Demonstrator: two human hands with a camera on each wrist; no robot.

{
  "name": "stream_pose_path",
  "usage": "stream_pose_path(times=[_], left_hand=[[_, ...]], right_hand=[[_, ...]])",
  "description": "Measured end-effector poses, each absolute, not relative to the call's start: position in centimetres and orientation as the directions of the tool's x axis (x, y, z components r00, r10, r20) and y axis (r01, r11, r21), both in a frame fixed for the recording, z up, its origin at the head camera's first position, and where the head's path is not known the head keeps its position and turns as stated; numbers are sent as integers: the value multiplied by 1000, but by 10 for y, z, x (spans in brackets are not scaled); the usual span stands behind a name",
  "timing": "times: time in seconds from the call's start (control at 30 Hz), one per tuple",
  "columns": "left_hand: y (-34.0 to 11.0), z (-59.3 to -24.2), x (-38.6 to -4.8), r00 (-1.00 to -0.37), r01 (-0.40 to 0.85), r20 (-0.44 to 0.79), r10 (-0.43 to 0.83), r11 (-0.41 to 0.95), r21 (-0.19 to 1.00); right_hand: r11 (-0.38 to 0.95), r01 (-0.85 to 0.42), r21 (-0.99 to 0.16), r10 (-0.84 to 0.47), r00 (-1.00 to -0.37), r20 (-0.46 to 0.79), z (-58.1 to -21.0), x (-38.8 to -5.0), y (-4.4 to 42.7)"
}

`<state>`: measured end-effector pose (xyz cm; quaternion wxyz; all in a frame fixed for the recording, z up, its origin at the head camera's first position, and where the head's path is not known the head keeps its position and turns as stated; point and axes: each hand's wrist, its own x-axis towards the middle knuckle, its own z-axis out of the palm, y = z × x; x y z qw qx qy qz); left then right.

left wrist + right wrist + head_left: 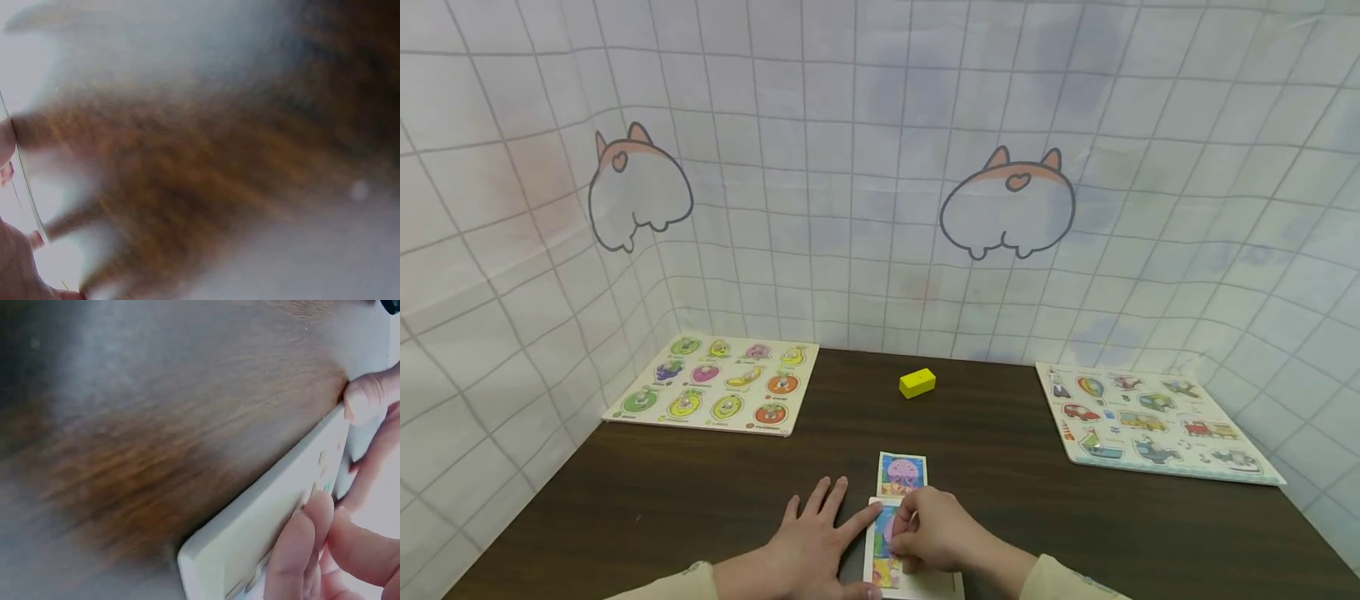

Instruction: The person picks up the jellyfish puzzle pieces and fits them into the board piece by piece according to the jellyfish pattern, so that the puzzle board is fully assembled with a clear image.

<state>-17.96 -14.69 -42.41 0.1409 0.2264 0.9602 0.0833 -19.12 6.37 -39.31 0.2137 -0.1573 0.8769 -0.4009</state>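
Note:
A small white-framed puzzle board [955,585] lies flat at the table's front, with colorful picture pieces in its left side. My left hand [812,537] is spread on the table, its index fingertip and thumb touching the board's left edge. Over the board my right hand [942,533] has curled fingers and pinches a puzzle piece, mostly hidden by the fingers. In the right wrist view, right fingers [294,550] meet just above the board's recess. A picture card with a pink octopus [902,471] lies against the board's far edge. The left wrist view is blurred.
A yellow block [917,383] sits farther back on the dark wooden table [737,475]. A fruit puzzle board [707,424] lies at back left, a vehicle puzzle board [1165,467] at back right. Grid-patterned cloth walls [850,275] enclose the back and sides.

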Motion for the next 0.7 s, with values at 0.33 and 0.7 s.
stream_pose_path(times=[0.33,0.7], left_hand=[[-148,-429,-180,-859,410,-224,460,881,236],[-147,-426,-182,-856,405,-236,460,880,246]], right_hand=[[495,-95,-863,-554,-801,-229,-388,-189,97],[552,-149,-821,-497,-849,-180,-382,-184,170]])
